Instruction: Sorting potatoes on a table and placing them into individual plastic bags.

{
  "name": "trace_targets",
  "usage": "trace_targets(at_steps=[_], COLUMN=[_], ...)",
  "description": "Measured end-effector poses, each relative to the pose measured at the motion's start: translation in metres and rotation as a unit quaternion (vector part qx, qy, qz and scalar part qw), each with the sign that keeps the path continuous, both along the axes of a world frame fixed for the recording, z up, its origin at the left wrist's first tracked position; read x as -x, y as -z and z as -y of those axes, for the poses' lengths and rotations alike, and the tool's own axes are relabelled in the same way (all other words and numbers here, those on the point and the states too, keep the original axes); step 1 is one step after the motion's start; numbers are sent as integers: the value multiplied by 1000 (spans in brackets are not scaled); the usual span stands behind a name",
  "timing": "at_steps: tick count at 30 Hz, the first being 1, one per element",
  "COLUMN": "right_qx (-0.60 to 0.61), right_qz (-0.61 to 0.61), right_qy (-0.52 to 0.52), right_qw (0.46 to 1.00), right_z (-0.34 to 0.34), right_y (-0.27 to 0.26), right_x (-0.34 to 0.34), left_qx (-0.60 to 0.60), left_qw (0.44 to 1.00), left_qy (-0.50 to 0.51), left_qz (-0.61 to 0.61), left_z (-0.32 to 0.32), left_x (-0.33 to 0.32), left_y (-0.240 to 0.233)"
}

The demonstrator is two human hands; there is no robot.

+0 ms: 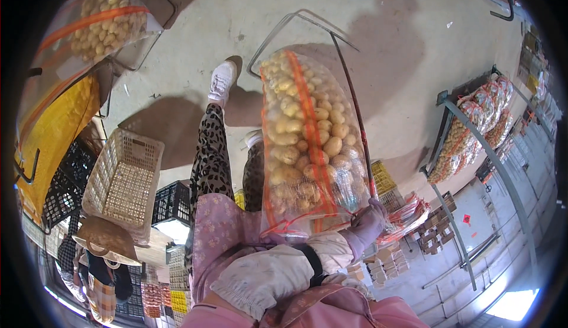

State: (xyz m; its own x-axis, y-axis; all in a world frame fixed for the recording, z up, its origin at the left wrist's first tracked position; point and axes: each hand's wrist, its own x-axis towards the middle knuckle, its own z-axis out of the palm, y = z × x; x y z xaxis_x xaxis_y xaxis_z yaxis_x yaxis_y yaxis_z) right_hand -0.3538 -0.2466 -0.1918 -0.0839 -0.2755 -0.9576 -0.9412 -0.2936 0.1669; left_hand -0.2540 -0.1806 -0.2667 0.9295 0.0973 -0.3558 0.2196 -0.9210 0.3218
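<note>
A tall clear plastic mesh bag of potatoes (306, 137) with orange stripes stands before me, its mouth facing me. My left hand (372, 219), in a purple glove, reaches across to the right corner of the mouth. Its fingers are curled on the bag's edge, at the end of a dark metal rod (353, 88) with red wrapping. A red drawstring (284, 229) runs along the mouth. My right hand is out of view; its white oversleeve (348, 281) passes behind my left forearm. The rod belongs to a metal frame (277, 28) around the bag.
At left are a pale plastic crate (122, 186), a black crate (171, 206) and another framed potato bag (106, 26). Filled bags (475, 123) lie on a metal-railed cart (483, 141) at right. Several empty bags (406, 219) lie behind the rod. People (100, 292) are at lower left.
</note>
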Motion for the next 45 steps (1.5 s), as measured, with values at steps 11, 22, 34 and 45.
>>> trace_targets(at_steps=[11, 22, 34, 45], right_qx=[-3, -38, -81, -70], right_qz=[9, 20, 42, 294], right_qy=[31, 104, 170, 95], right_qw=[999, 994, 981, 948], right_z=[6, 18, 18, -5], right_y=[1, 14, 38, 129], right_x=[14, 51, 86, -7], left_qx=[85, 94, 24, 22], left_qw=[995, 994, 993, 997], left_qy=[-2, 6, 104, 70], left_qz=[61, 55, 47, 3], left_z=[-66, -73, -87, -82], left_x=[17, 29, 36, 26], left_y=[-9, -7, -13, -10])
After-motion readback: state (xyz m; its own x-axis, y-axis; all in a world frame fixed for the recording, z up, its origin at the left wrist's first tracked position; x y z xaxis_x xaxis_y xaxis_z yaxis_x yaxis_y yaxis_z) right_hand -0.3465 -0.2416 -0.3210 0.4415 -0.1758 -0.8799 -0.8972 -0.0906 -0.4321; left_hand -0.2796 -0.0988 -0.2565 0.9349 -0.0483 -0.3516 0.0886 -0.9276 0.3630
